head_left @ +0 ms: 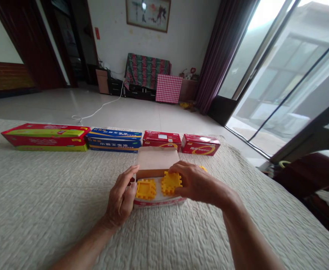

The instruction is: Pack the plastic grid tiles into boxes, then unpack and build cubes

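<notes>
An opened red cardboard box [159,203] with a white inside sits on the quilted cover, its lid flap raised at the back. My left hand [122,193] grips the left side of this box, thumb at the rim. Between the thumb and fingers of my right hand [194,183] is a yellow interlocking plastic block [171,183] with notched edges, held tilted over the right half of the box. A second yellow notched block [145,189] lies in the left half. Part of another yellow piece [203,168] shows behind my right hand, mostly hidden.
Beyond the open box stands a row: a long red and green box [44,142], a blue box [113,145], and two red boxes, one in the middle [161,137] and one at right [200,145]. A white cable [97,110] crosses the tiled floor behind the quilted cover [54,198].
</notes>
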`<act>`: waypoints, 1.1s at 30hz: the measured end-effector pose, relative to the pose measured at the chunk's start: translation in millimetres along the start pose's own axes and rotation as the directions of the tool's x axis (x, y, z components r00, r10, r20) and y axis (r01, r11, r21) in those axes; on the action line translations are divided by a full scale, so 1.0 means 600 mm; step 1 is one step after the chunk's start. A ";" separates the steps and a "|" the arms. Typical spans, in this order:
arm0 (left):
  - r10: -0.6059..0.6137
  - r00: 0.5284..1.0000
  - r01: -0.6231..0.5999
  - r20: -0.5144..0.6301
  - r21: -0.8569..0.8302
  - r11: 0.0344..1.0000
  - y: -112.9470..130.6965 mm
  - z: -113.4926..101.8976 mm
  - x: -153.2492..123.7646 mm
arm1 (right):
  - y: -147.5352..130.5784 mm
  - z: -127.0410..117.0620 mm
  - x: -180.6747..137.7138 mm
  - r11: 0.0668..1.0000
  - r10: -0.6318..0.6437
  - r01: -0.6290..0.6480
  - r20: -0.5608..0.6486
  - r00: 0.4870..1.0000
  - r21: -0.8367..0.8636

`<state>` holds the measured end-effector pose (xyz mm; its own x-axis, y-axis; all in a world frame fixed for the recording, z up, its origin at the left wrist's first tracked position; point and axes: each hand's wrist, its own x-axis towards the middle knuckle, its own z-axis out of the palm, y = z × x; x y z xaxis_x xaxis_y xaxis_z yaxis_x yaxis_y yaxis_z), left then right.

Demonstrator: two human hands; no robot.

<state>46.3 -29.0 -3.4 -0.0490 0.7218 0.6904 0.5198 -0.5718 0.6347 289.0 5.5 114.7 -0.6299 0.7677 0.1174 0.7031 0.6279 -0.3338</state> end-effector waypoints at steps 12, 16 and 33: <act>-0.048 0.999 0.048 0.019 0.004 0.999 -0.002 -0.001 -0.004 | 0.126 -0.055 -0.046 0.970 0.238 -0.244 -0.175 0.955 -0.016; -0.061 0.998 0.061 0.026 -0.002 0.998 -0.006 0.000 -0.005 | 0.183 -0.038 -0.055 0.908 0.414 -0.416 -0.039 0.909 -0.048; -0.074 0.997 0.075 0.028 -0.010 0.997 -0.007 0.000 -0.005 | 0.207 0.002 -0.038 0.888 0.455 -0.452 0.014 0.891 -0.077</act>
<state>44.2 -28.6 -8.0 -0.0637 0.7730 0.6312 0.5063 -0.5200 0.6879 390.3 65.7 69.3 -0.2459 0.9674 -0.0601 0.9351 0.2204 -0.2773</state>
